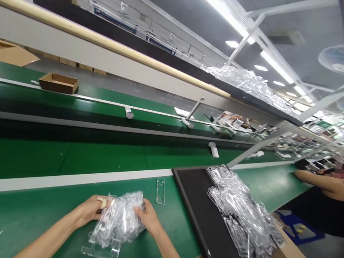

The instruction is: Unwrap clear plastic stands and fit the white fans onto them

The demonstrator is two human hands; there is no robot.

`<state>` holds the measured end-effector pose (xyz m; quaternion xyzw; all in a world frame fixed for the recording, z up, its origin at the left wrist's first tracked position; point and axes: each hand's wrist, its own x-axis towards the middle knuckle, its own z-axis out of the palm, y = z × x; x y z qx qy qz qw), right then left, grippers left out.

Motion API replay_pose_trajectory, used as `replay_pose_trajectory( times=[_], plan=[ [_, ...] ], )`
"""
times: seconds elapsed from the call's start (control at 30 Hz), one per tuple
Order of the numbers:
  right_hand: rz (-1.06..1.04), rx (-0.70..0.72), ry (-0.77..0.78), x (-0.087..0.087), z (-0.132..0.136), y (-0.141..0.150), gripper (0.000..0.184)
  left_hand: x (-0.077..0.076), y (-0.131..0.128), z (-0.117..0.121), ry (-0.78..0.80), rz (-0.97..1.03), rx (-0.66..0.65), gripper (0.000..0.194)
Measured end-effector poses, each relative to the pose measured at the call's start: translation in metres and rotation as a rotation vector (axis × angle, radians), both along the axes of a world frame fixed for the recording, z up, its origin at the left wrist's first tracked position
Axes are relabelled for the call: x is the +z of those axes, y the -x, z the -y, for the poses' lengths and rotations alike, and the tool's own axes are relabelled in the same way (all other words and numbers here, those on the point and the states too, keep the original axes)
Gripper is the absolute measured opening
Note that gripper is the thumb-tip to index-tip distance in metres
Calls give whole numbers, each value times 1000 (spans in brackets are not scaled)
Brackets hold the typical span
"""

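Both my hands grip a crumpled transparent plastic bundle (118, 219), probably bagged acrylic pieces, on the green workbench (13, 226). My left hand (88, 212), with tape around one finger, presses its left side. My right hand (148, 215) holds its right side from above. A transparent acrylic stand (101, 250) lies partly under the bundle. Another transparent acrylic piece (160, 191) lies flat just beyond my right hand. To the right, a black board (196, 200) carries a heap of transparent acrylic pieces (243, 212).
A person in a dark top (324, 195) leans over the bench at the far right. Behind the white strip (57, 181) runs a green conveyor belt (60, 156). A cardboard tray (58, 83) sits beyond it. Transparent plastic is piled on a high shelf (244, 81).
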<state>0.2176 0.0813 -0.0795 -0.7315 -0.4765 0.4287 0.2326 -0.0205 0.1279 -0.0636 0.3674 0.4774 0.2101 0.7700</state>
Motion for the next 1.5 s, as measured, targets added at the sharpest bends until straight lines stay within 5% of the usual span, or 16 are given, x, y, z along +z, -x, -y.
replay_pose_trajectory(
  times=[0.3,0.63,1.0,1.2,1.5],
  plan=[
    [39,327,49,19,-49,-25,76,12,-1,1,-93,-121,59,39],
    [72,493,75,14,-82,-5,18,42,-7,12,-45,-166,125,33],
    [-58,520,49,14,-83,-22,15,67,-19,27,-258,-372,224,31],
    [-130,478,-132,48,-59,-28,18,94,-10,37,-532,-474,161,28],
    [-69,387,-490,108,-6,-5,16,102,6,52,-781,-498,176,17]
  ],
)
